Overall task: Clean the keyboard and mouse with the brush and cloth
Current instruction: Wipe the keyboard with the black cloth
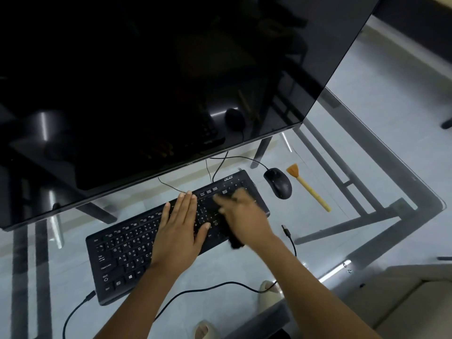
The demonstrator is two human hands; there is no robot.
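I am at a computer desk in what looks like a home office or study corner. A large dark monitor [156,89] stands on a glass-topped table [381,167] with a dark metal frame, and through the glass I see pale tiled floor [381,77]. A black wired keyboard [122,253] and a black wired mouse [278,182] lie on the glass, loose cables [220,288] trailing beside them. My slippered foot [266,289] shows below the glass, which suggests a house rather than a workplace.
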